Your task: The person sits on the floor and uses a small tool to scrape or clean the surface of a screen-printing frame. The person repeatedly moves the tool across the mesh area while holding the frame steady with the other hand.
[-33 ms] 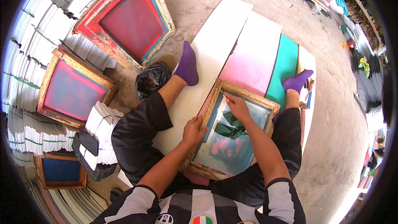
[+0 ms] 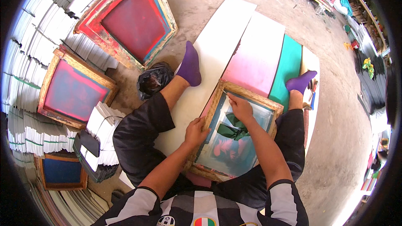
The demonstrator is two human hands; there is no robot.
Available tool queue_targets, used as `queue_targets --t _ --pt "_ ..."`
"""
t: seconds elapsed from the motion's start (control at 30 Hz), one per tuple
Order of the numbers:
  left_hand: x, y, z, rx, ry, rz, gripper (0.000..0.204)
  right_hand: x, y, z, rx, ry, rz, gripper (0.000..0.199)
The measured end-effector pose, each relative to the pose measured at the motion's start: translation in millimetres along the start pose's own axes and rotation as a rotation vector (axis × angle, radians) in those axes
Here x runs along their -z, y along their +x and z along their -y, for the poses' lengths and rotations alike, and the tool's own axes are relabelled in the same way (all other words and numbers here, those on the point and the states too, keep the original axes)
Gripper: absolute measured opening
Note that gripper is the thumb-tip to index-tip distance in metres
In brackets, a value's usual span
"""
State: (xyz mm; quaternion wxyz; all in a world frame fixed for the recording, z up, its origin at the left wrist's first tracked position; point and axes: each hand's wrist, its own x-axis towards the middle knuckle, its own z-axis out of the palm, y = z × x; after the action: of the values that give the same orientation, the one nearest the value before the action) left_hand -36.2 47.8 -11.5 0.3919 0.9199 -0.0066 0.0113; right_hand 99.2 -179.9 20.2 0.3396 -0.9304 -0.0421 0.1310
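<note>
A wooden-framed printing screen [image 2: 204, 157] rests on my lap, tilted, with a bluish mesh that has pale and pink patches. My left hand [image 2: 196, 132] grips the left rail of this frame, fingers closed over its edge. My right hand [image 2: 240, 108] is closed in a pinch over the upper part of the mesh. Out of its fingers, toward the upper left corner, sticks a thin pale tool [image 2: 225, 93] whose kind I cannot make out. A dark green cloth [image 2: 228, 131] lies crumpled on the mesh just below my right hand, partly hidden by the forearm.
Long white, pink and green boards [image 2: 286, 69] lie under my legs. Hand tools [image 2: 312, 94] sit by my right foot. A black plastic bag [image 2: 153, 81] stands near my left foot. Leftward are more framed screens [image 2: 136, 21] and bundled white sheets [image 2: 104, 134].
</note>
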Motion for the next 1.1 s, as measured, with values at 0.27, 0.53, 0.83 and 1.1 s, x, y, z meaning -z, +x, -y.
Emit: queue_targets --t 0.27,0.53,0.83,1.1 --pt "1 5 -13 0.000 -0.042 0.060 0.063 0 22 -28 -0.089 0.305 0.124 0.036" --pt "-2 2 -7 -0.007 -0.055 0.011 0.063 19 20 -12 0.142 -0.045 0.016 0.038" --pt "3 2 -13 0.025 -0.053 0.028 0.064 23 -12 19 -0.026 -0.276 0.010 0.037" --pt "1 2 -10 0.033 -0.055 0.032 0.064 25 -12 22 0.032 -0.373 0.021 0.040"
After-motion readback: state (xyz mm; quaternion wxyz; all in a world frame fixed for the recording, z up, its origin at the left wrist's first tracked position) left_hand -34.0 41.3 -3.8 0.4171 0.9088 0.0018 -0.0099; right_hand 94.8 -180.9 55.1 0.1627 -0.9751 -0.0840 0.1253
